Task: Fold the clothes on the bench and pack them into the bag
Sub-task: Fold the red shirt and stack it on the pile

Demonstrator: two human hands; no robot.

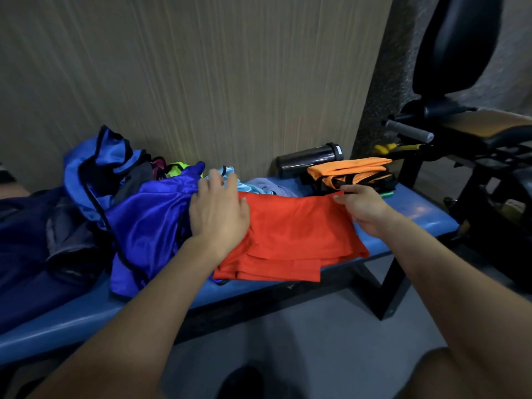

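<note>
Shirt (290, 231), red, lies half-folded on the bench (414, 208). Left hand (218, 214) presses it flat; right hand (362, 208) pinches its far corner. Slippery cloth may unfold near the bag (144, 220).

Matt, smooth cloth in the red garment (290, 234). Glossy, satin-like fabric in the purple garment (146, 223). Smooth, faintly shiny blue padding on the desk (414, 211), black metal beneath. Dark plastic, slight sheen, on the bottle (311, 159). Streaked wood-grain wall panel (201, 67).
</note>
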